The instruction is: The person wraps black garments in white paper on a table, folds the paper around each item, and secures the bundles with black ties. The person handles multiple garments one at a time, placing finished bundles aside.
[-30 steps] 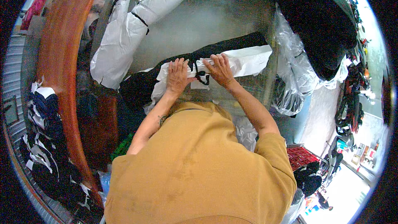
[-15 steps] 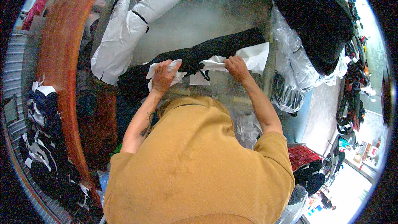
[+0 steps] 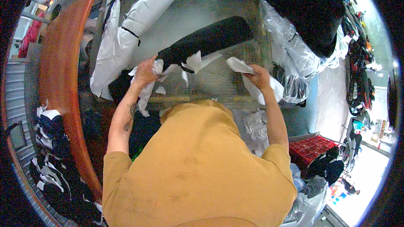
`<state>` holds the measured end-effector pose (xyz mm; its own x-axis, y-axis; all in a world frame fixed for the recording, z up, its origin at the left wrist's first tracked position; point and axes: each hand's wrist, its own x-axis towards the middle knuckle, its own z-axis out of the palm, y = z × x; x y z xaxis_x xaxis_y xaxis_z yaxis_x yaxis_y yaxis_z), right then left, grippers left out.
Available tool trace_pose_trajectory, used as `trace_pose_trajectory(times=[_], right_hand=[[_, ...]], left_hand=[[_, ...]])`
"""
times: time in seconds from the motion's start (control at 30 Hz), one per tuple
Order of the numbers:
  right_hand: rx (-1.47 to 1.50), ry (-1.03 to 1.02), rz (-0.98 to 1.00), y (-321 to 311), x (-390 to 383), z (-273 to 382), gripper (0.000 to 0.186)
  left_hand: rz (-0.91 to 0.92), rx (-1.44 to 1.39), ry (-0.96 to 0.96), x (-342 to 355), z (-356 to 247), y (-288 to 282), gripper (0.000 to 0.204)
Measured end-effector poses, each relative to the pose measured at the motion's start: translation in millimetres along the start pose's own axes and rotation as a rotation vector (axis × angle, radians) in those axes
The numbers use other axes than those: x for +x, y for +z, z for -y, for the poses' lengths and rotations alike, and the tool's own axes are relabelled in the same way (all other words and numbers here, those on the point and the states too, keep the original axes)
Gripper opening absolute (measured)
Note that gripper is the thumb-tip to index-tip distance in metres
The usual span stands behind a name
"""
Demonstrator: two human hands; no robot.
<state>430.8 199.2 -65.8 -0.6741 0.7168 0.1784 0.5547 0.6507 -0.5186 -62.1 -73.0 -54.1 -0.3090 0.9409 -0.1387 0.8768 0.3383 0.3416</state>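
A dark fabric roll [image 3: 210, 35] lies slantwise across the grey table, with torn white scraps [image 3: 194, 62] along its near edge. My left hand [image 3: 145, 73] is closed on a crumpled strip of white paper [image 3: 145, 94] at the roll's left part, which it partly covers. Off to the right and apart from the roll, my right hand [image 3: 258, 77] grips a torn sheet of white paper [image 3: 252, 88], whose ends stick out on both sides of the fingers. A small white scrap [image 3: 160, 90] rests by my left hand.
A roll wrapped in white paper [image 3: 145, 12], tied with a dark band, lies at the far left of the table [image 3: 210, 0]. Clear plastic wrapping [image 3: 290, 46] and a big black bundle [image 3: 311, 12] crowd the right. A curved brown panel [image 3: 63, 67] stands left; a red crate [image 3: 313, 149] sits lower right.
My hands have moved apart: the right has gone right and nearer, carrying torn paper off the roll, and the left has shifted left with its strip. The white paper between them has torn.
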Motion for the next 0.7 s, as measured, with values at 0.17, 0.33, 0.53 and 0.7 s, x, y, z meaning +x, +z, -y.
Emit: trace_pose_trajectory(times=[0.17, 0.33, 0.53, 0.7], right_hand=[[-0.011, -0.175, -0.002, 42.4, 37.3, 92.9, 0.067], [0.001, -0.245, -0.129, 39.4, 74.5, 123.3, 0.078], [-0.062, -0.462, 0.034, 68.3, 154.3, 148.2, 0.085], [-0.412, -0.484, 0.353, 103.6, 207.4, 208.2, 0.129]], left_hand=[[0.508, -0.275, -0.186, 29.8, -26.8, -87.3, 0.056], [0.341, -0.187, -0.154, 36.0, 14.0, -64.5, 0.054], [0.106, 0.162, 0.075, 19.0, 39.3, -34.5, 0.057], [-0.279, 0.232, -0.208, -6.0, -77.2, 16.3, 0.089]])
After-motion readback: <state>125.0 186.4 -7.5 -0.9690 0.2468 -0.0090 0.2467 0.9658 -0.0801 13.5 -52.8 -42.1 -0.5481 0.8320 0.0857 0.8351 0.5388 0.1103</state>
